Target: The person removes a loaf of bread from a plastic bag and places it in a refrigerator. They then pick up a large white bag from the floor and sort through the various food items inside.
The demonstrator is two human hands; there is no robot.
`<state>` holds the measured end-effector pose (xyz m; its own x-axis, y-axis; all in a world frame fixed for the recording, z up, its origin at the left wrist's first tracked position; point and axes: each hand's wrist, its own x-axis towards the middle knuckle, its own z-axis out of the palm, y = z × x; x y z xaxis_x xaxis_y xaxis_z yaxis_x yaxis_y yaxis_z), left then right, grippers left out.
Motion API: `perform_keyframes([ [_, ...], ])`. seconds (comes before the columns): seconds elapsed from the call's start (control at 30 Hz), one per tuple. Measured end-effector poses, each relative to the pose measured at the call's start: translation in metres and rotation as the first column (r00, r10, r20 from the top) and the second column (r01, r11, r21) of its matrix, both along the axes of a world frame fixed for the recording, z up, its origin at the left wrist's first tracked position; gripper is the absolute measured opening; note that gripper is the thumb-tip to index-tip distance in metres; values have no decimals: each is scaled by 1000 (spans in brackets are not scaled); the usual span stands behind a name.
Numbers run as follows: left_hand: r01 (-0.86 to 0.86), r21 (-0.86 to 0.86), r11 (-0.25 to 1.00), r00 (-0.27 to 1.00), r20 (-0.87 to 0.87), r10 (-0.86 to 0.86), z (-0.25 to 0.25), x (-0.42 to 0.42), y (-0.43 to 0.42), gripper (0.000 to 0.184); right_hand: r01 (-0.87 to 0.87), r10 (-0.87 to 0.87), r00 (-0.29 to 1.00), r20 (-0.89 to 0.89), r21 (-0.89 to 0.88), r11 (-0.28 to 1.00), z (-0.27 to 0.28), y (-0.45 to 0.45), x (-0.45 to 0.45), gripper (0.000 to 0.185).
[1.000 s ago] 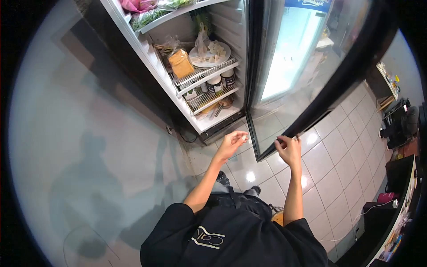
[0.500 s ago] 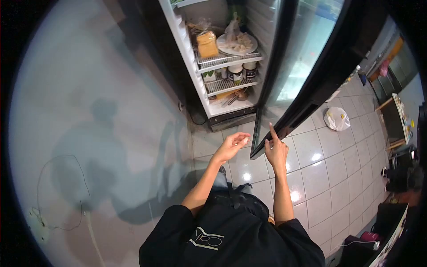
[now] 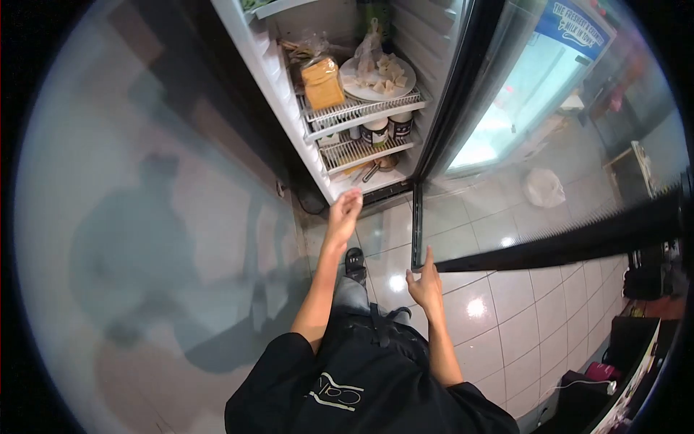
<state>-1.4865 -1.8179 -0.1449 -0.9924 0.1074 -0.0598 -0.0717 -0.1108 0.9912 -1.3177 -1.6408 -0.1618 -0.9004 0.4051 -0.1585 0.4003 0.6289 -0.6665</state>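
Note:
The tall refrigerator stands ahead, its glass door [image 3: 499, 210] swung out to the right. My left hand [image 3: 345, 213] is in front of the lower cabinet, fingers loosely extended and holding nothing. At the door's bottom corner is my right hand [image 3: 426, 287], index finger and thumb stretched apart; whether it touches the frame I cannot tell. On the upper wire shelf [image 3: 361, 116] lie a bagged block of orange-yellow food [image 3: 322, 84] and a white plate [image 3: 354, 87] of pale pieces with a plastic bag. Below are dark-labelled jars [image 3: 375, 132] and, at the bottom, a metal-handled utensil [image 3: 371, 172].
A grey wall [image 3: 144, 239] runs along my left. Through the glass, a white plastic bag [image 3: 543, 188] shows on the tiled floor [image 3: 477, 340]. A dark table [image 3: 629, 362] with a white cable stands at right.
The door has swung wider to the right, showing more of its glass. My left hand has moved up and left toward the cabinet; my right hand is lower and slightly left.

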Motion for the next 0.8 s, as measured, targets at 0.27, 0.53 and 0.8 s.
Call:
perform_keyframes([
  [0.27, -229, -212, 950, 898, -424, 121, 30, -206, -35, 55, 24, -16, 999, 37, -235, 972, 5, -4, -115, 70],
  [0.53, -540, -544, 643, 723, -691, 22, 44, -347, -24, 76, -5, 20, 999, 37, -375, 927, -15, 29, -153, 41],
  [0.8, -458, -825, 332, 888, -441, 130, 87, -377, -8, 60, 48, 47, 981, 190, -467, 883, -22, 75, -135, 37],
])
